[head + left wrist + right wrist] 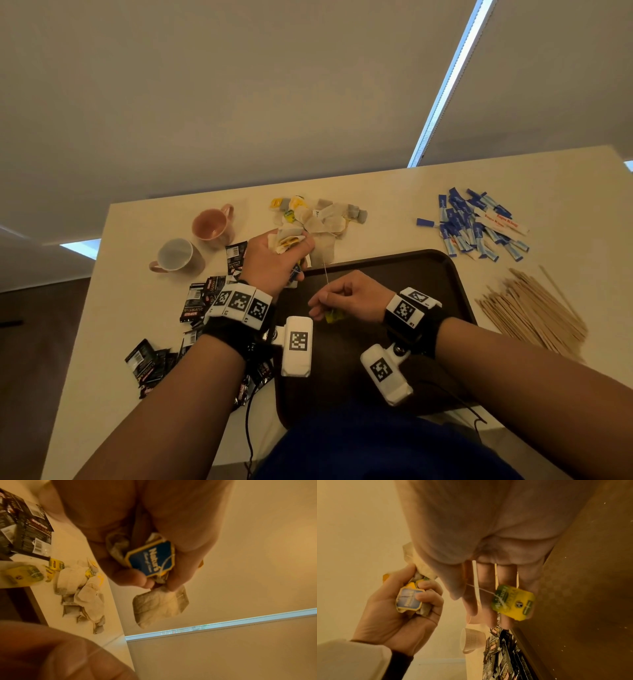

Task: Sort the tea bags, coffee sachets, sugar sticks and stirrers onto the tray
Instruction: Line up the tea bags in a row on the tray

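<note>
**Tea bags in hand, tray bare**

On the left side of the worktop (pixel 394 185) stand a grey mug (pixel 176 256) and a pink mug (pixel 212 223). Just below them, the black coffee sachets (pixel 200 301) lie in a messy heap beside the tray's left edge.

Next comes the left hand (pixel 274 260). Its fingers are curled tight round a bunch of tea bags (pixel 150 558), one with a blue tag. One bag hangs down from the fist. Behind it, more tea bags (pixel 322 216) sit in a pile on the worktop.

A thin string (pixel 325 270) runs from the bunch to the right hand (pixel 349 298). Its fingers pinch the string, and a yellow-green tag (pixel 513 601) dangles by them. The hand hovers over the dark tray (pixel 428 274).

Farther right lie the blue sugar sticks (pixel 476 226), and below them the wooden stirrers (pixel 534 311), both off the tray.

The part of the tray we can see has nothing on it. So the job looks barely begun. All four kinds are yet to be laid down, and the tangled string may need freeing first.
</note>
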